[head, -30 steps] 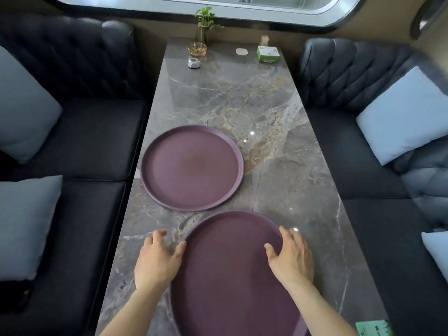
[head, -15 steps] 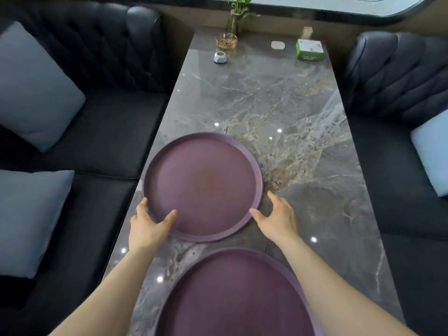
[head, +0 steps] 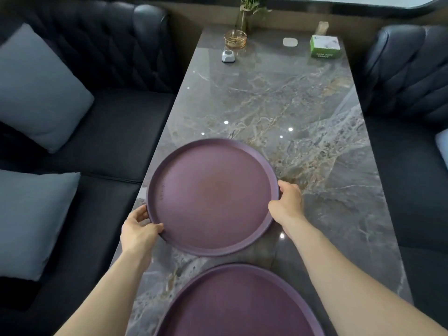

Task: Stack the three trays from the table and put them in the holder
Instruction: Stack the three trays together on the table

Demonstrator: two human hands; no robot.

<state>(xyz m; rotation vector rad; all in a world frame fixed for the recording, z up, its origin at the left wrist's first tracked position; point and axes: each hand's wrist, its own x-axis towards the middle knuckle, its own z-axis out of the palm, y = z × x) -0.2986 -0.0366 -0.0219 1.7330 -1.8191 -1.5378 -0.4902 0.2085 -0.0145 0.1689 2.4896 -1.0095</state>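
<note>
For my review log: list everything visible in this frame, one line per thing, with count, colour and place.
far tray: 1, purple, mid-table, held at both sides
near tray: 1, purple, bottom edge, partly cut off
table: 1, grey marble, centre
vase: 1, clear with green plant, far end
glass dish: 1, amber, far end
small device: 1, white-grey, before the dish
white pad: 1, far end
box: 1, green and white, far right
sofas: 2, black, either side
cushions: 3, grey-blue, two left, one right
left hand: on tray's left rim
right hand: on tray's right rim
</note>
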